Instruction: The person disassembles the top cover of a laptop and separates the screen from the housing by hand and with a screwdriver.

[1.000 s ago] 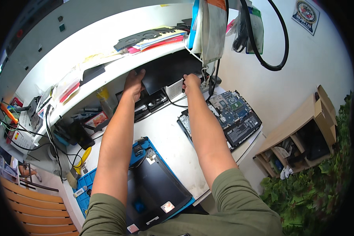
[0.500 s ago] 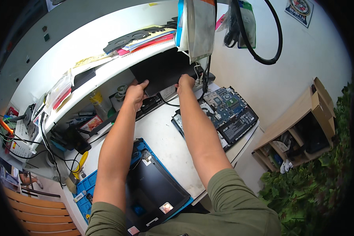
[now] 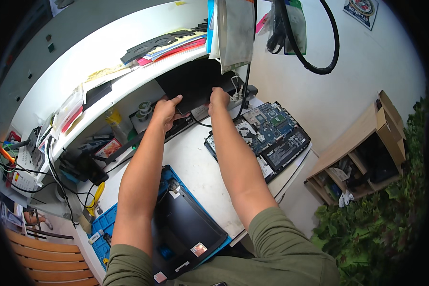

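Observation:
Both my hands reach under the white shelf to a flat black panel (image 3: 188, 88), which looks like a laptop screen part; I cannot tell its exact kind. My left hand (image 3: 165, 113) is closed on its near left edge, thumb on top. My right hand (image 3: 218, 98) grips the edge farther right, its fingers partly hidden. Right of my right forearm lies an opened laptop base (image 3: 267, 126) with its circuit board and black battery (image 3: 289, 147) exposed. A dark laptop lid (image 3: 188, 229) lies near me on a blue work mat (image 3: 104, 220), partly behind my left forearm.
Papers, folders and a black fan-like part fill the shelf (image 3: 128, 81). Solder spools (image 3: 144, 110), a bottle and cables stand beneath it. White plugs sit in a power strip (image 3: 240, 95) beside my right hand. A wooden cabinet (image 3: 352, 162) and green foliage are at right.
The view has shifted slightly. My right hand has moved a little left along with its forearm. Both hands keep their hold on the black panel.

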A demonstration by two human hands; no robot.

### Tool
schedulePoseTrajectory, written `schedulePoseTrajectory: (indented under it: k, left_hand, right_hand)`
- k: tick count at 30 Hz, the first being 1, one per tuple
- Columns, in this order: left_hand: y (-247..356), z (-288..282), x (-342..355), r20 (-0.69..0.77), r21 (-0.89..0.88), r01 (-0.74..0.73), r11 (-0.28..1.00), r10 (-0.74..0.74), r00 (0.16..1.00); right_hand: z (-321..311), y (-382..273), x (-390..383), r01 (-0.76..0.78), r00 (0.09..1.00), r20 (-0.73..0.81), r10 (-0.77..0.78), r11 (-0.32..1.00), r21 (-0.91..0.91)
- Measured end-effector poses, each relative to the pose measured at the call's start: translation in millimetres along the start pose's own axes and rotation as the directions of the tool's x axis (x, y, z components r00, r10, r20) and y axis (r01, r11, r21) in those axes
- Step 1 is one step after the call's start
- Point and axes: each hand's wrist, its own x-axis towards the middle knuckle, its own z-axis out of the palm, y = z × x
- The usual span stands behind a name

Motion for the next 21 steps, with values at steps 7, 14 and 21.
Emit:
schedulePoseTrajectory:
  k: [7, 14, 21]
  left_hand:
    - [-3.7, -35.3, -19.9, 0.059, 0.088, 0.105, 0.991, -0.111, 0.992]
    - [2.2, -22.9, -34.7, 0.078, 0.066, 0.137, 0.988, -0.142, 0.987]
    - [6.4, -14.9, -69.1, 0.045, 0.139, 0.132, 0.981, -0.139, 0.989]
  right_hand:
    - [8.9, 9.3, -62.4, 0.047, 0.998, -0.044, -0.049, 0.997, -0.056]
    - [-3.2, 6.4, -80.7, -0.024, 0.996, 0.088, 0.029, 0.999, -0.049]
    - [-42.2, 2.5, -126.9, 0.151, 0.936, 0.344, -0.070, 0.965, -0.214]
